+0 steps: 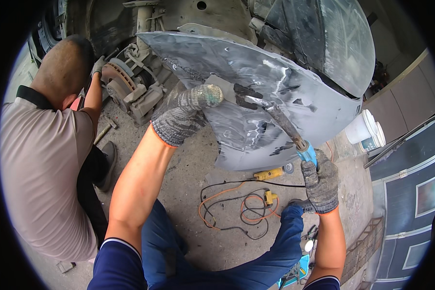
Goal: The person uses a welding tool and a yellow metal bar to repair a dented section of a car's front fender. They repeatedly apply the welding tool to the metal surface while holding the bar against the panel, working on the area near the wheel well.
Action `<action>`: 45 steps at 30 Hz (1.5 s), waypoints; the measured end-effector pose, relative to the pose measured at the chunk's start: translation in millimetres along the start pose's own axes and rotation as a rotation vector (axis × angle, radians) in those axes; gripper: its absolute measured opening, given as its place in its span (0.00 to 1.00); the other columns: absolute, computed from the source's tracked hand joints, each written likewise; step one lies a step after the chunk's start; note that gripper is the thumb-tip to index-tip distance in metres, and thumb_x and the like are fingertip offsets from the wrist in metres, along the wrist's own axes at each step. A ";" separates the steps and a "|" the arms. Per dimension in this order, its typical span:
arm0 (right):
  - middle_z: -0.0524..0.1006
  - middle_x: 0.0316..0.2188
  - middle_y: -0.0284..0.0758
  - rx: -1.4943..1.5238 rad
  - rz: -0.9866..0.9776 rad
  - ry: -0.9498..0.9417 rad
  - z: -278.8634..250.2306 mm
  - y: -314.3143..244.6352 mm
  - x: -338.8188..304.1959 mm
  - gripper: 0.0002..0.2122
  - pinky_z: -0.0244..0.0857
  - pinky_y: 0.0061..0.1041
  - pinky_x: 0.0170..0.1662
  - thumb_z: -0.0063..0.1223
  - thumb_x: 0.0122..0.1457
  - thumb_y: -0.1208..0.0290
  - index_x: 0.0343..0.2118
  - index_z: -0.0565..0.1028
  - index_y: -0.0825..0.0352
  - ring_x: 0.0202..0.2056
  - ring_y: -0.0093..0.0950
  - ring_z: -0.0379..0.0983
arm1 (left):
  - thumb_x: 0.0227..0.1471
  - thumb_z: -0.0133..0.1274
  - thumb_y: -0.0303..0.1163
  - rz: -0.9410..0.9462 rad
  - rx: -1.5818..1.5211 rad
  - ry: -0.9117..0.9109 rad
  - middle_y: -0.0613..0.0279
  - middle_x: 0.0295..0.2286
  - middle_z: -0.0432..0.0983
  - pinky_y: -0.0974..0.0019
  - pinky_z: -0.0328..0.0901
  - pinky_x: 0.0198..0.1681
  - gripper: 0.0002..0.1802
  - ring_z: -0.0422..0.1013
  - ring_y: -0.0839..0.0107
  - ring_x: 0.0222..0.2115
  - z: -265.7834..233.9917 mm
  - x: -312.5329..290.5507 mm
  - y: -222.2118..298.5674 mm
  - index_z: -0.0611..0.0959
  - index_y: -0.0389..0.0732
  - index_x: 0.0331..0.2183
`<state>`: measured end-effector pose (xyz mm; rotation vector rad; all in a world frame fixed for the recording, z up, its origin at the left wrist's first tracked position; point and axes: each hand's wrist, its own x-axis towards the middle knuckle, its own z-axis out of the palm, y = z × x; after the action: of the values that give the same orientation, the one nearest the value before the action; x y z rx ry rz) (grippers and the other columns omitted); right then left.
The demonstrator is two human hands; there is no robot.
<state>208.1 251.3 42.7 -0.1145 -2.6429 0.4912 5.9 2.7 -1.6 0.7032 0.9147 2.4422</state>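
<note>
My left hand (191, 108), in a grey knit glove, is closed with the thumb over a thin flat grey piece (221, 85) beside a grey painted car body panel (232, 55). My gloved right hand (322, 186) wraps round the blue handle of a hot-iron-like tool (287, 124) with a long metal barrel. The tool's dark flat head lies over the panel's surface, close to the grey piece; whether it touches is hard to tell. Dark smears, scraped patches and whitish marks cover the panel.
At the left a co-worker (48, 145) bends toward a brake disc (118, 77); a hammer (105, 131) lies nearby. Below the panel are a yellow angle grinder (268, 174) and coiled cables (246, 220). White buckets (362, 128) stand right, a blue tray (303, 265) near my right forearm.
</note>
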 end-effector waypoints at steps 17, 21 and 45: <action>0.76 0.26 0.44 0.081 -0.039 -0.010 1.1 6.0 -1.0 0.16 0.67 0.33 0.34 0.52 0.57 0.59 0.38 0.75 0.69 0.28 0.40 0.74 | 0.36 0.65 0.44 0.014 0.077 -0.134 0.53 0.30 0.77 0.56 0.72 0.42 0.26 0.74 0.61 0.34 -5.3 8.6 -2.6 0.79 0.34 0.34; 0.76 0.26 0.44 0.047 -0.125 0.031 8.1 3.6 1.6 0.16 0.67 0.34 0.33 0.53 0.56 0.60 0.38 0.74 0.69 0.28 0.41 0.74 | 0.35 0.67 0.39 0.033 0.011 0.000 0.55 0.37 0.75 0.57 0.71 0.44 0.35 0.73 0.61 0.38 6.2 2.5 -0.4 0.73 0.36 0.45; 0.75 0.24 0.43 0.086 -0.083 0.067 25.3 9.8 -1.3 0.14 0.67 0.34 0.31 0.54 0.56 0.60 0.38 0.74 0.67 0.26 0.41 0.73 | 0.35 0.67 0.41 -0.013 0.018 -0.019 0.54 0.36 0.75 0.57 0.72 0.42 0.34 0.74 0.60 0.36 -3.8 3.4 -4.2 0.74 0.34 0.43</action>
<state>198.0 252.0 17.5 0.0048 -2.5451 0.5627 1.9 5.7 -5.9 0.7234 0.9321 2.4152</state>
